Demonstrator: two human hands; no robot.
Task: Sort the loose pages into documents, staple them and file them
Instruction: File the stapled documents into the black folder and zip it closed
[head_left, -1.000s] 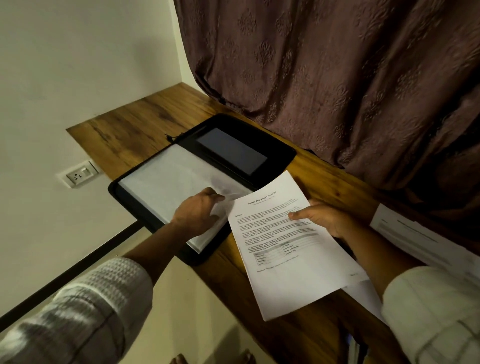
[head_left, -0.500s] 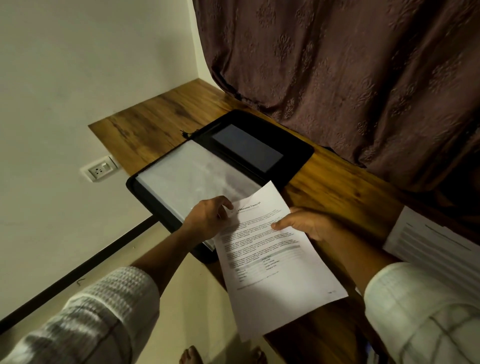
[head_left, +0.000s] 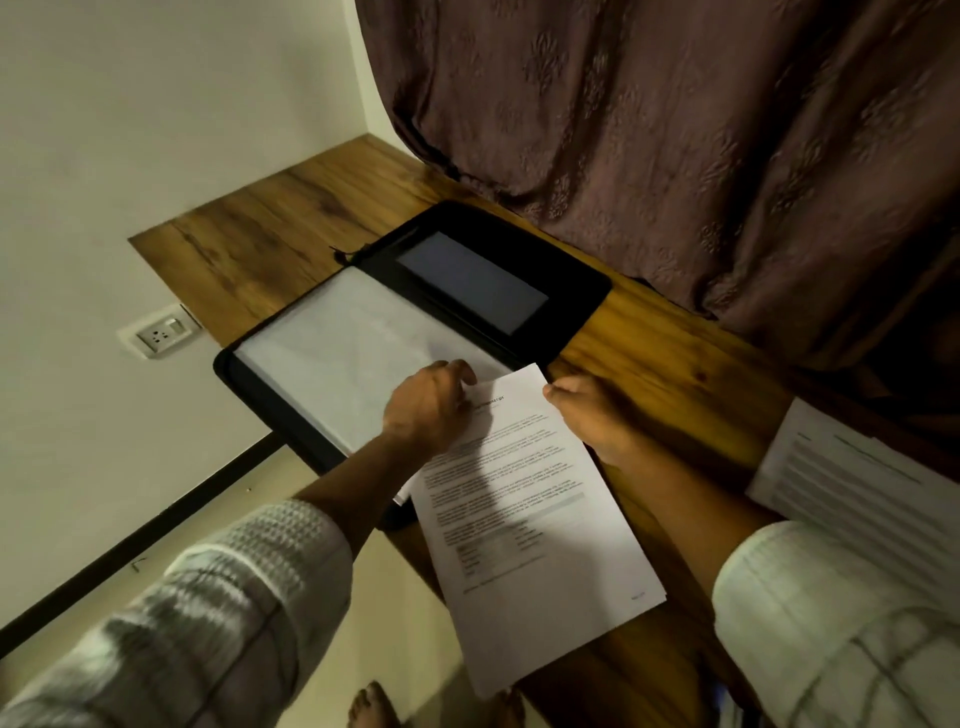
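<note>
A black folder (head_left: 566, 296) lies open on the wooden desk (head_left: 675, 374), with clear plastic sleeves (head_left: 343, 343) on its near half. A printed white document (head_left: 524, 519) lies tilted over the folder's near right corner and hangs past the desk edge. My left hand (head_left: 426, 405) pinches the document's top left corner at the sleeve's edge. My right hand (head_left: 587, 410) holds its top right edge, thumb on the paper and fingers hidden underneath.
More printed pages (head_left: 852, 488) lie on the desk at the right. A brown curtain (head_left: 675, 130) hangs behind the desk. A wall socket (head_left: 161, 332) sits on the left wall. Bare feet (head_left: 374, 706) show on the floor below.
The document has moved left and up toward the folder. My left hand left the sleeve surface and took the page's top corner. My right hand slid up to the top edge.
</note>
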